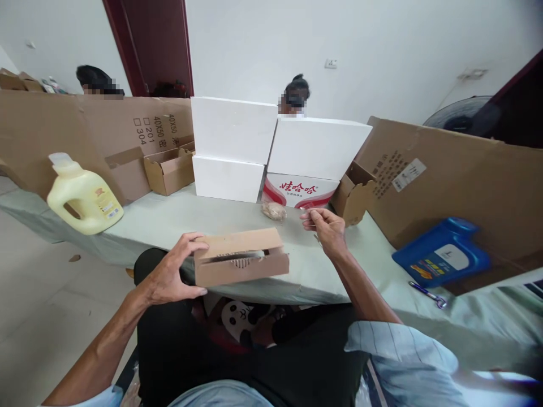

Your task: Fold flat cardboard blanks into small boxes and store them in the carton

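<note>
A small brown cardboard box (244,270) lies at the front edge of the table, its lid not fully down and a dark gap showing along the front. Gripping its left end is my left hand (176,271), with fingers on top and thumb low. My right hand (324,226) is raised above the table, to the right of the box and apart from it. Its thumb and fingertips pinch something thin and pale that I cannot make out. Just left of those fingertips sits a clear plastic bag (274,211) with tan contents.
White boxes (233,133) stand stacked at the back, beside a red-lettered carton (299,191). Open cardboard trays (167,172) flank them. A yellow jug (85,198) is left; a blue bottle (443,254) and a purple-handled tool (428,295) are right. Two people sit behind cardboard partitions (458,186).
</note>
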`<state>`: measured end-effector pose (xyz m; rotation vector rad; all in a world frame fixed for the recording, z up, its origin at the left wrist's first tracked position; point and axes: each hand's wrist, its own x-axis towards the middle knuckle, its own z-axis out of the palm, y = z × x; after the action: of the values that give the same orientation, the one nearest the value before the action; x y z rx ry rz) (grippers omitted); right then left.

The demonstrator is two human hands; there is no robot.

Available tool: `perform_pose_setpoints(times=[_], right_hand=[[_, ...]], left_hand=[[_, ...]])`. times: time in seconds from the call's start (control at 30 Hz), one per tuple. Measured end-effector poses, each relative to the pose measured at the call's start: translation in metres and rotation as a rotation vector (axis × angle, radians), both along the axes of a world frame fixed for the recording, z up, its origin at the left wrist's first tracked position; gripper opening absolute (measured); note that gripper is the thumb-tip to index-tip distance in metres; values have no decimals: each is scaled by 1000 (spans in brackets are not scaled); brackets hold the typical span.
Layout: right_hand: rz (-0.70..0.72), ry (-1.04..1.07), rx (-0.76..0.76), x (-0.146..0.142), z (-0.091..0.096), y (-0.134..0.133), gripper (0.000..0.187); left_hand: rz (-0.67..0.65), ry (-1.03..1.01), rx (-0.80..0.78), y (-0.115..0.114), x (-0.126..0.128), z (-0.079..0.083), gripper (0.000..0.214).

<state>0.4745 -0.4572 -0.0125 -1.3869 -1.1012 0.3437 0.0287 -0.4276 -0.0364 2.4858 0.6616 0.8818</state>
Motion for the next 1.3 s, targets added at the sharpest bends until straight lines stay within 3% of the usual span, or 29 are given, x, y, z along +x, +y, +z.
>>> perform_pose_setpoints(times=[0.1, 0.2, 0.37, 0.5, 0.63, 0.83, 0.97, 1.3], right_hand=[[-123, -145, -59, 25, -24, 17, 62], [-192, -255, -125, 38, -41, 39, 51], [-308, -530, -245, 44, -48, 87, 31], [-306, -744, -335, 42, -52, 129, 33], [-245, -918, -413, 34, -72, 156, 34], [-148, -1090, -465, 22, -104, 161, 34], [-100, -1164, -455, 21, -110, 157, 37], [-55, -1187, -585, 24, -122, 139, 68]], left_hand=[[50, -54, -54, 16, -9, -6, 75], [68, -73, -126, 30, -15, -9, 74], [81, -53, -165, 40, -13, -5, 74], [98, -33, -136, 41, -10, -3, 75], [126, -6, -119, 40, -10, -2, 74], [111, 23, -127, 40, -11, -2, 75], [104, 17, -134, 41, -10, -1, 74], [105, 2, -134, 42, -10, -2, 75]])
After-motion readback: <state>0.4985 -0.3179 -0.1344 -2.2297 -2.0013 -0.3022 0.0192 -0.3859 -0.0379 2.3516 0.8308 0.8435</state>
